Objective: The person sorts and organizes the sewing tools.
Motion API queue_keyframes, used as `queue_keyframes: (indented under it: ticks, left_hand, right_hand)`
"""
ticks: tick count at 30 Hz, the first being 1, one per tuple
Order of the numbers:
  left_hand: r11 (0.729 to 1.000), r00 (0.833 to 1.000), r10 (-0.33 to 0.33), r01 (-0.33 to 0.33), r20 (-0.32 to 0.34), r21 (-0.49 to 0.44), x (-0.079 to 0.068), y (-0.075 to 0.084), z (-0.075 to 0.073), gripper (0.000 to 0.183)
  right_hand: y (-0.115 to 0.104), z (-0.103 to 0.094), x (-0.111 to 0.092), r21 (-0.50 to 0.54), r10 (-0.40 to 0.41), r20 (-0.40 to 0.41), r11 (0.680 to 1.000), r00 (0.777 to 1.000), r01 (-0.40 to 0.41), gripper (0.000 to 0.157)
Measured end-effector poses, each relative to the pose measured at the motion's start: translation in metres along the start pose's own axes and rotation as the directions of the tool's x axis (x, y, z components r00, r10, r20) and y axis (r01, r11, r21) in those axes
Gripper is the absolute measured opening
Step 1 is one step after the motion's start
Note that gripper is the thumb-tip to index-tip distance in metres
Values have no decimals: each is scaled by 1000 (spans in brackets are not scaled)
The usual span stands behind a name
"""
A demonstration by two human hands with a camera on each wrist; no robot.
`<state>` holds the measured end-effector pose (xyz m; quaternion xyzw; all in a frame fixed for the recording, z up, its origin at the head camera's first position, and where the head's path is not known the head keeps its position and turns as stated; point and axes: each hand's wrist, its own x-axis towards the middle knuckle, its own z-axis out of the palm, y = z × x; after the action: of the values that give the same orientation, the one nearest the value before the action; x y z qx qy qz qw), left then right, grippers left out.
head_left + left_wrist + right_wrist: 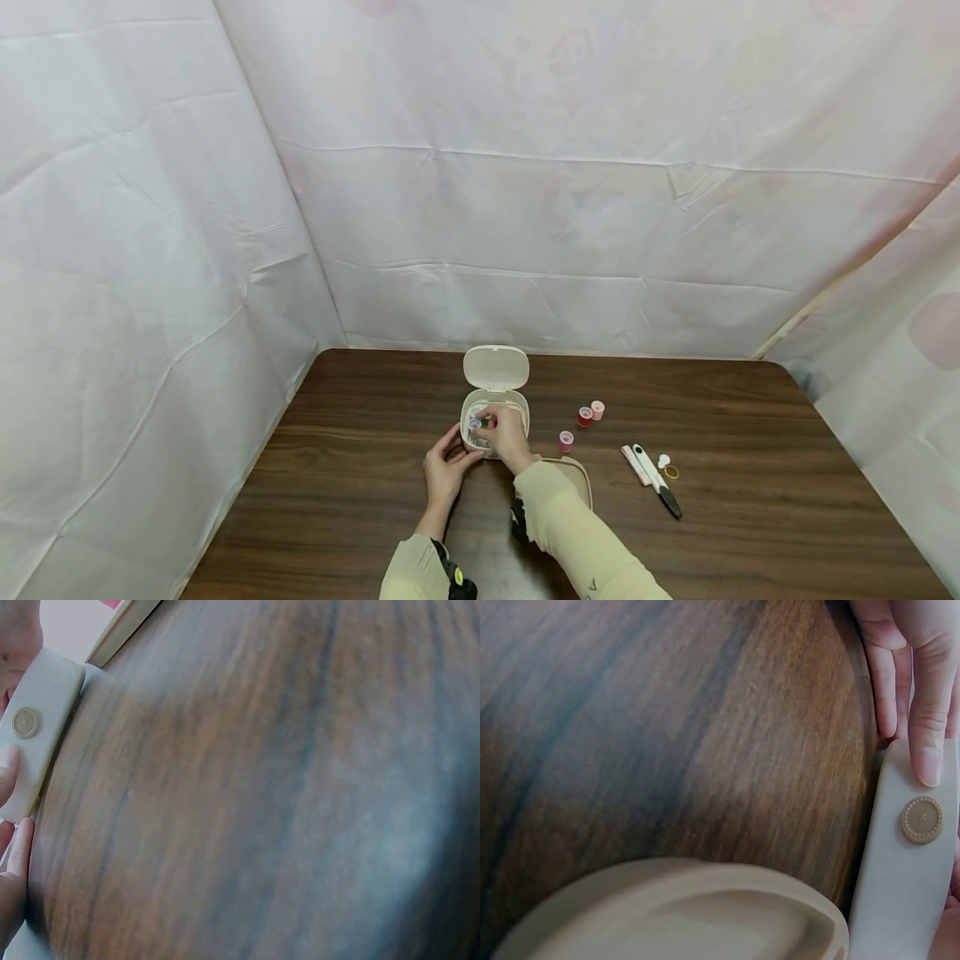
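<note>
A small cream sewing box (pixel 496 397) stands with its lid (pixel 496 367) raised at the back. My left hand (pixel 444 473) holds its front left corner, the thumb (pixel 928 761) on the front wall beside a button-shaped ornament (pixel 921 820). From the right, my right hand (pixel 510 439) reaches into the box, its fingertips pinching what looks like a small thread spool (pixel 475 424) with a pale rim. A bit of green shows between those fingers. Much of the box's inside is hidden by this hand. In the left wrist view the box's front wall (pixel 64 679) appears at the left edge.
A beige tray-like piece (pixel 585 477) lies partly under my right forearm. Right of the box stand a pink spool (pixel 566 442), a red spool (pixel 585 417) and a pale pink spool (pixel 597 410). Farther right lie a white-and-black tool (pixel 656 481), a pink-and-white strip (pixel 635 466) and a gold ring (pixel 672 472).
</note>
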<state>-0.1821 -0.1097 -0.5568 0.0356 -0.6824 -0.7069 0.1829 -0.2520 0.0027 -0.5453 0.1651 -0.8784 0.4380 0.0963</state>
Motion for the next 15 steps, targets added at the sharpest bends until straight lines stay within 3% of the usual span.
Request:
queue_keyframes:
  ticks: [15]
  left_hand:
    - [1000, 1000, 0, 0, 8, -22, 0, -1, 0, 57]
  right_hand:
    - [-1, 0, 0, 2, 17, 29, 1000, 999, -17, 22]
